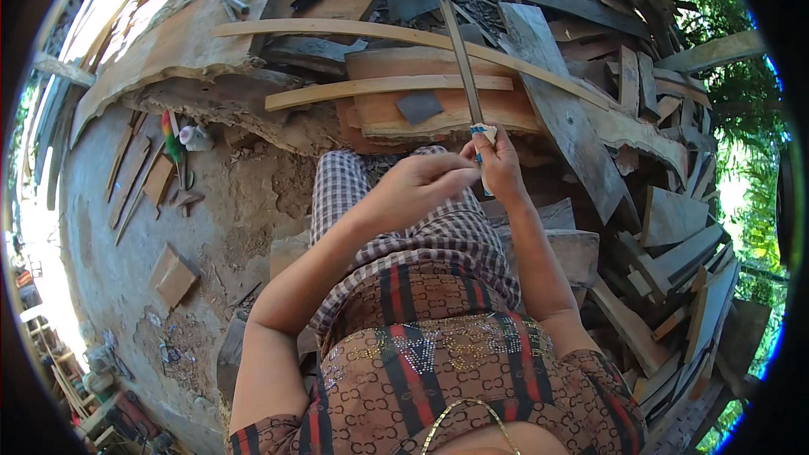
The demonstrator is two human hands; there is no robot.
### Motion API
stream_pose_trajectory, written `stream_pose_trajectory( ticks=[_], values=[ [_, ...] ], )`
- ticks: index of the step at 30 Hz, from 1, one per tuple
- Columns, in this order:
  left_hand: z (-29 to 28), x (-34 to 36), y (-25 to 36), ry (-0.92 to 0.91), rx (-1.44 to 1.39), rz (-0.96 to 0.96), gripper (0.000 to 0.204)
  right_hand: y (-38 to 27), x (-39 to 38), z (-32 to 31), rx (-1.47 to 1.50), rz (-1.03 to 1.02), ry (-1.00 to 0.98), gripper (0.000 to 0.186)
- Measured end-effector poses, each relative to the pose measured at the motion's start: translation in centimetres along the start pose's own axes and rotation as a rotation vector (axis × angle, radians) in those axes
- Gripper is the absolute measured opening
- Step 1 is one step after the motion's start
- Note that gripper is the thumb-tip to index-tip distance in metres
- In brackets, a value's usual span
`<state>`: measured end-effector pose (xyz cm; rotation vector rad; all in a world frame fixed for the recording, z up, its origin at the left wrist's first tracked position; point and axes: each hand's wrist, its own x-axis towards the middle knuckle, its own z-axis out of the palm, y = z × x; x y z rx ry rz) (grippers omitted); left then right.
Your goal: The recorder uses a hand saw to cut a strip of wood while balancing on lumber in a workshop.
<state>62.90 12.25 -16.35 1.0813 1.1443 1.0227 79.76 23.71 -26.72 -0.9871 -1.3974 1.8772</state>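
Note:
My right hand is closed around the blue-and-white wrapped grip of a long narrow tool. The tool's straight metal strip points away from me, over the wood. My left hand is beside the grip, back upward, its fingers loosely stretched toward it. Whether those fingertips touch the wrapping is hidden. Both hands are above my lap in checked trousers.
Ahead lie curved light wooden strips, a thick plank and a small dark square piece. Scrap boards are heaped at right. On the floor at left are a colourful duster, a white container and a wood block.

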Motion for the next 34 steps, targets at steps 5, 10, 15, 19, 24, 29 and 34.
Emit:
stream_pose_trajectory(
  ticks=[5, 10, 15, 19, 24, 29, 34],
  values=[
    [-3.8, -0.5, -7.3, 0.220, -0.095, -0.370, 0.028, 0.4, 2.6, -2.0, -0.368, -0.166, 0.203, 0.018],
    [-7.1, 3.0, -12.8, 0.321, -0.126, -0.497, 0.029, 2.5, 5.4, -3.8, -0.603, -0.167, 0.233, 0.022],
    [-12.9, 11.0, -17.0, 0.474, 0.084, -0.300, 0.024, 6.7, 7.7, -3.9, -0.567, 0.011, 0.278, 0.024],
    [-18.2, 20.6, -18.2, 0.609, 0.611, 0.039, 0.020, 9.9, 10.0, -3.8, -0.555, 0.200, 0.300, 0.025],
    [-26.0, 32.4, -19.1, 0.655, 1.076, 0.358, 0.020, 12.5, 13.7, -4.1, -0.612, 0.274, 0.315, 0.022],
    [-28.0, 37.5, -22.7, 0.842, 1.355, 0.163, 0.030, 14.5, 16.1, -4.3, -0.585, 0.294, 0.394, 0.017],
    [-27.7, 37.6, -24.9, 0.729, 1.388, -0.219, 0.050, 17.8, 17.5, -4.9, -0.737, 0.245, 0.416, 0.021]
  ],
)
